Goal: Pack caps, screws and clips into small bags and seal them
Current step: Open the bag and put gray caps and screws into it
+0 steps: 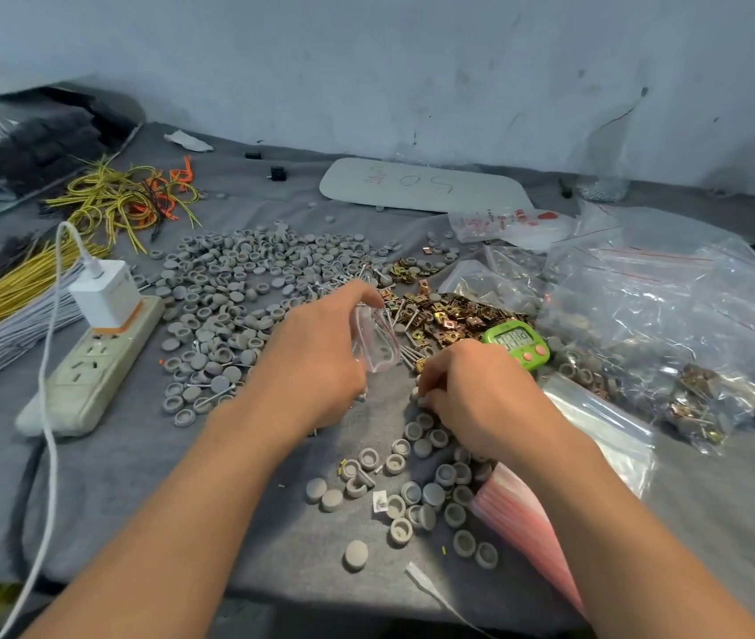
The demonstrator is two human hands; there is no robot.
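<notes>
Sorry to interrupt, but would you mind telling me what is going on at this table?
A person is bagging small hardware. The left hand holds a small clear bag above the grey cloth, and the right hand curls down into loose grey caps beside it. Screws and brass clips lie heaped just behind, and filled bags sit to the right.

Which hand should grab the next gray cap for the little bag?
Right. The right hand sits with its fingers curled down among the gray caps, next to the bag's opening. The left hand is busy holding the small clear bag.
</notes>
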